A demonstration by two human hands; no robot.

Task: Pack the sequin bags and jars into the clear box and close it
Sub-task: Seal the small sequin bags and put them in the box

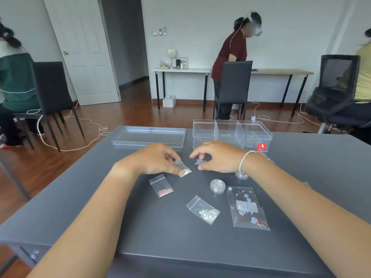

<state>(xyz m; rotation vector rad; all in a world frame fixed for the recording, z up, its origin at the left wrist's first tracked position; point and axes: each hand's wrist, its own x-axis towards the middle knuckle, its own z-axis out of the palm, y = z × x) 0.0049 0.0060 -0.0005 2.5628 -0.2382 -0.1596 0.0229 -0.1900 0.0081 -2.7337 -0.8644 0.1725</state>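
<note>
A: Where do things stand?

B: Left hand (154, 159) pinches a small bag (183, 167) of pale sequins against the table (100, 207). Right hand (217, 156) is half curled over a clear scrap (200, 161) — whether it grips, I cannot tell. The box (232, 134) sits open behind, its lid (148, 136) beside it.

A: How will the bags handle?

B: Light, thin, slippery film, I'd judge — take them at the zip edge. The pink bag (161, 188), another pale bag (203, 210) and the flower packet (248, 207) lie nearer. The jar (218, 186) looks rigid; grip its sides.

A: Any writing?

B: A red label (261, 147) on the box, too small to read.
</note>
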